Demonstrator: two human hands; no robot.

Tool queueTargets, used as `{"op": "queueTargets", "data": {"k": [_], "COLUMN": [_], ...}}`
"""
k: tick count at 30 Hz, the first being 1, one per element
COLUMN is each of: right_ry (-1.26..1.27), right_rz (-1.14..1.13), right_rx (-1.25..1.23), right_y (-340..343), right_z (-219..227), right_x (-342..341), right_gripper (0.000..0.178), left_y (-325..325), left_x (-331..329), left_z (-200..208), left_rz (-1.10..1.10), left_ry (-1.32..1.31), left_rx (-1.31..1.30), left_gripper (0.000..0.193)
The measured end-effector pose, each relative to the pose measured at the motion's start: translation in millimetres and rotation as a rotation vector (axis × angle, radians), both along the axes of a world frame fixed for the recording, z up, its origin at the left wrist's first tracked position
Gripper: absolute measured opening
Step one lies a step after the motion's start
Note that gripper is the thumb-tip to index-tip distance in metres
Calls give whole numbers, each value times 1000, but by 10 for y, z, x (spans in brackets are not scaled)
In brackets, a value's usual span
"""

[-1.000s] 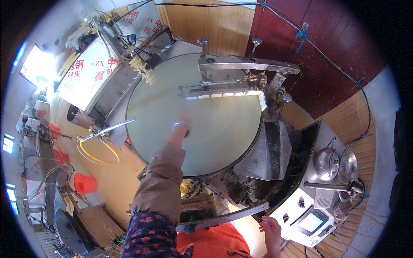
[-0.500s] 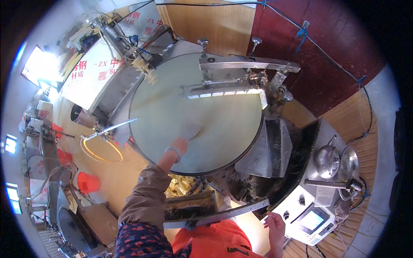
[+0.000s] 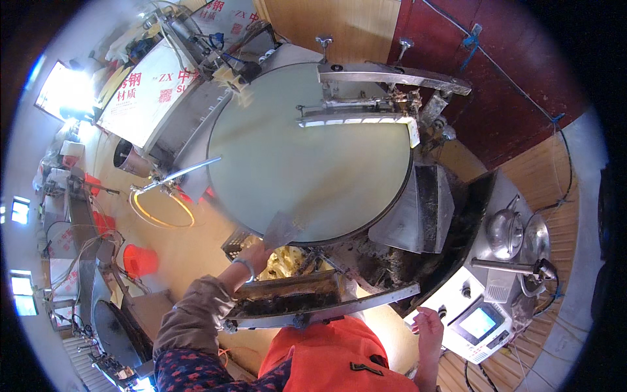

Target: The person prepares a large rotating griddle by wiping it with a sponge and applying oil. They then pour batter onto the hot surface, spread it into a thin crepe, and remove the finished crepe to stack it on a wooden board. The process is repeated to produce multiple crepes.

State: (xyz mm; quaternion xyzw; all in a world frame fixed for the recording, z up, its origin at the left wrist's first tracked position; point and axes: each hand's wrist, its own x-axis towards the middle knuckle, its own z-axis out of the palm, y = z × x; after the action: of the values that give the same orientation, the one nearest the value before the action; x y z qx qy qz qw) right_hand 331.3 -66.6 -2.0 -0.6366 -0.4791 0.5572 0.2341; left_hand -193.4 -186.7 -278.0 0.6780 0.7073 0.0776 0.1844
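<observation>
A wide round griddle plate [image 3: 307,173] covered by a thin pale greenish layer fills the middle. My left hand [image 3: 255,254] is closed around a flat grey scraper [image 3: 281,228], smeared by motion, whose blade overlaps the plate's near edge. Below that hand, crumpled yellow scraps [image 3: 285,262] fill a dark basket. On the right, my right hand [image 3: 428,325] hangs beside a white control box [image 3: 471,321] with a lit screen. Its fingers are loosely bent and apart, and nothing shows in them.
A metal arm with a white-edged spreader [image 3: 356,121] spans the plate's far right. A thin metal rod [image 3: 189,172] reaches its left edge. A dark trough [image 3: 287,294] and curved metal rail lie in front. A kettle [image 3: 504,233] stands right; a red bucket [image 3: 140,261], left.
My left hand has drawn the scraper back toward me and left, from the plate's surface to its near edge. The view has shifted slightly. My right hand stays by the control box.
</observation>
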Motion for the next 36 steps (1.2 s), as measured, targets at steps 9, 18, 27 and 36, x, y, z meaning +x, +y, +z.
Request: {"op": "queueTargets", "data": {"k": [9, 18, 27, 36], "right_ry": [-39, -55, -50, -25], "right_rz": [-37, 2, -15, -29], "right_rx": [5, 41, 57, 52], "right_y": [-62, -82, -153, -172], "right_z": [68, 104, 129, 110], "right_x": [41, -89, -105, -54], "right_gripper": [18, 18, 17, 17], "left_y": [374, 1064, 689, 211], "left_x": [324, 470, 218, -247], "left_z": [1988, 1496, 1401, 1306], "left_rz": [621, 474, 504, 654], "left_ry": [-635, -1207, -996, -1063], "left_rx": [-438, -843, -832, -888], "left_gripper": [32, 37, 41, 36]}}
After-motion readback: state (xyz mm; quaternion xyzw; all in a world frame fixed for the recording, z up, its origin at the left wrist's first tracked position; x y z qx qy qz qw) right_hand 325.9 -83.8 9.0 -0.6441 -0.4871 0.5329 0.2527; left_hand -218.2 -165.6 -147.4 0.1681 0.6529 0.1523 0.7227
